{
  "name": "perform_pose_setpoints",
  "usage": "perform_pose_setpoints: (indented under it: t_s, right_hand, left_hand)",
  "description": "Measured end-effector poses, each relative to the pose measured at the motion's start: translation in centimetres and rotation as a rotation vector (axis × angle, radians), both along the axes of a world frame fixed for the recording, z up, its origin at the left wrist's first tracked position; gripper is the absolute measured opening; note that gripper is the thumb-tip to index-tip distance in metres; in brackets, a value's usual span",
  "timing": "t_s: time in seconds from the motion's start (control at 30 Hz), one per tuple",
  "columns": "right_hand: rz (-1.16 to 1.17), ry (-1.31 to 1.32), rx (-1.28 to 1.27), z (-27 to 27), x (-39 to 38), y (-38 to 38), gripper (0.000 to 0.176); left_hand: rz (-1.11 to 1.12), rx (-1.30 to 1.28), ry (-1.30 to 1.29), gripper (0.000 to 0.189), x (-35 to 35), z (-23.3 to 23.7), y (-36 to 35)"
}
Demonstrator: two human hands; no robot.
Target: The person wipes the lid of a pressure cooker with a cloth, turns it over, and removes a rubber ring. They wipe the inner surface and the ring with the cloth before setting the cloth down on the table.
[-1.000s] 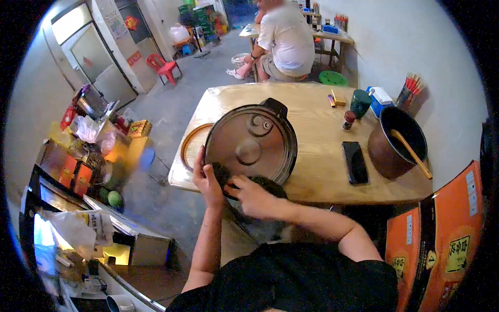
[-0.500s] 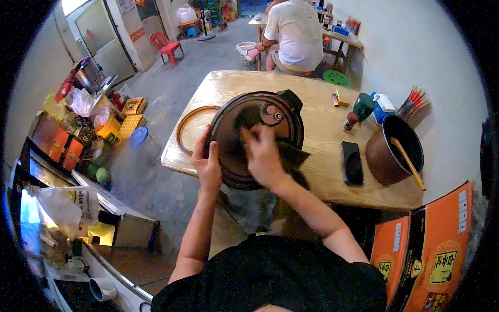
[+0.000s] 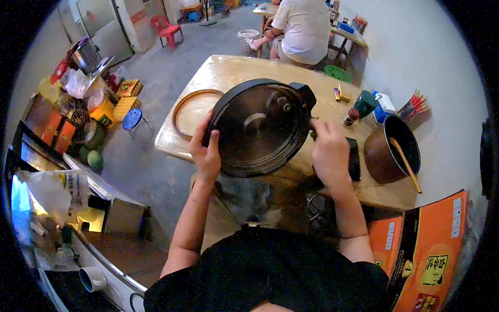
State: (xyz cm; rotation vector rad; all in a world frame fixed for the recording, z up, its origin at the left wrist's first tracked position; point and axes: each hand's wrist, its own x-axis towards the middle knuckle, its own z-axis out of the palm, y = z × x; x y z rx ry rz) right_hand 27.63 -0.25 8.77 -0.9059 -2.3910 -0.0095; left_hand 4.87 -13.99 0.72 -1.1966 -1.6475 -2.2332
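Observation:
A round, dark pot lid (image 3: 249, 132) with a small round valve on its face and a black lug at its upper right is held tilted above the table. My left hand (image 3: 205, 153) grips its left edge, thumb on the face. My right hand (image 3: 332, 153) is off the face, just beyond the lid's right edge. Its fingers are closed and blurred, with part of a dark cloth (image 3: 313, 134) showing by the fingertips; most of the cloth is hidden. Behind the lid, to the left, a brown ring (image 3: 178, 112) lies on the wooden table (image 3: 234, 67).
To the right are a phone (image 3: 354, 161) partly behind my right hand, a brown pot (image 3: 382, 156) with a wooden-handled utensil (image 3: 405, 164), a dark green container (image 3: 367, 103) and a red-topped jar (image 3: 351, 116). Orange cartons (image 3: 431, 249) stand near my right side. A person (image 3: 304, 31) sits beyond the table.
My right hand has moved from the lid's face to beyond its right edge, the dark cloth going with it. The lid's face is now uncovered and shiny; my left hand keeps its hold.

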Motion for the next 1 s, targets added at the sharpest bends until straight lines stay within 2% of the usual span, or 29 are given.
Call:
perform_pose_setpoints:
  t_s: [0.03,0.1,0.17,0.23,0.3,0.37,0.4,0.43,0.5,0.53,0.6,0.63,0.7,0.73,0.8,0.83,0.9,0.97,1.0]
  right_hand:
    - [0.009,-0.008,-0.002,-0.3,0.1,0.1,0.034]
    - [0.23,0.214,0.204,-1.9,0.0,0.5,0.033]
    - [0.296,0.165,0.243,-6.1,-0.8,2.3,0.033]
    - [0.393,-0.042,0.382,-8.4,-1.3,4.1,0.036]
    - [0.373,-0.104,0.35,-9.6,-1.0,4.0,0.036]
    - [0.464,-0.339,0.188,-11.2,-0.9,3.4,0.033]
    - [0.529,-0.242,0.326,-12.4,-1.1,3.1,0.03]
    - [0.524,-0.243,0.334,-13.0,-1.5,2.7,0.03]
    - [0.59,-0.123,0.104,-14.1,-2.4,1.2,0.029]
    - [0.584,-0.124,0.099,-15.0,-3.1,0.2,0.029]
    - [0.524,-0.026,-0.201,-16.1,-5.0,-1.7,0.026]
    - [0.515,-0.023,-0.197,-16.1,-5.8,-2.9,0.026]
    - [0.604,0.267,-0.486,-15.4,-7.2,-4.8,0.019]
    - [0.603,0.274,-0.477,-14.6,-7.6,-5.0,0.019]
    - [0.644,0.441,-1.306,-13.2,-8.0,-5.5,0.016]
    - [0.645,0.441,-1.303,-12.7,-7.7,-5.4,0.016]
    - [0.503,0.747,-1.517,-11.4,-6.1,-4.0,0.029]
    - [0.235,0.98,-1.409,-9.1,-3.8,-1.8,0.032]
    - [0.339,1.031,-1.404,-7.7,-2.6,0.1,0.03]
  left_hand:
    - [0.002,-0.003,0.005,0.036,0.1,0.0,-0.2]
    - [0.011,-0.01,0.012,0.037,0.2,0.3,-0.1]
    - [0.007,-0.016,0.027,0.037,0.5,0.4,0.0]
    - [-0.021,0.016,0.028,0.037,0.6,0.5,0.2]
    - [-0.028,0.016,0.066,0.037,0.7,0.6,0.3]
    - [-0.03,0.011,0.094,0.037,1.1,0.3,-0.1]
    - [-0.006,-0.011,0.135,0.037,1.1,0.2,-0.1]
    - [0.02,-0.026,0.179,0.037,1.1,0.3,0.1]
    - [0.025,-0.031,0.213,0.038,2.1,1.5,0.1]
    - [0.028,-0.041,0.246,0.038,2.6,1.8,-0.1]
    - [0.041,-0.052,0.248,0.038,2.9,1.7,0.1]
    - [0.059,-0.065,0.251,0.039,3.0,1.7,0.1]
    - [0.057,-0.062,0.218,0.038,3.3,1.8,0.0]
    - [0.064,-0.062,0.183,0.038,3.2,1.9,0.0]
    - [0.058,-0.05,0.139,0.038,2.9,1.6,0.1]
    - [0.058,-0.043,0.088,0.037,2.8,1.4,0.0]
    - [0.054,-0.028,0.057,0.037,2.5,1.2,0.0]
    - [0.053,-0.013,0.018,0.037,2.0,1.1,-0.1]
    - [0.05,-0.005,0.01,0.037,1.9,0.9,-0.1]
